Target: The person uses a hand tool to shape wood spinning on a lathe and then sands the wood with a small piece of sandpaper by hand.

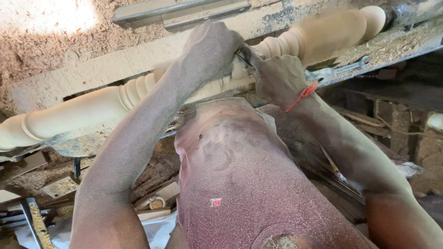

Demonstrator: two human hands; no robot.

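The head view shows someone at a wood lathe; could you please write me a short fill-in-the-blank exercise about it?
1. Both hands, left hand and right hand, meet over a pale turned ____ spindle.
2. A thin ____ string circles the right wrist.
3. A metal ____ lies on the lathe bed beyond the right hand.
4. The shirt is dusted with fine ____.

Missing words: wooden; red; wrench; sawdust

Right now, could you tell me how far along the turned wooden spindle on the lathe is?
Much of the wooden spindle already looks shaped: beads and coves show on both sides of the hands, and sawdust covers the lathe bed. In hand: the left hand and right hand press a tool against the middle section. That hidden middle part seems to be what is left; I cannot judge its finish.
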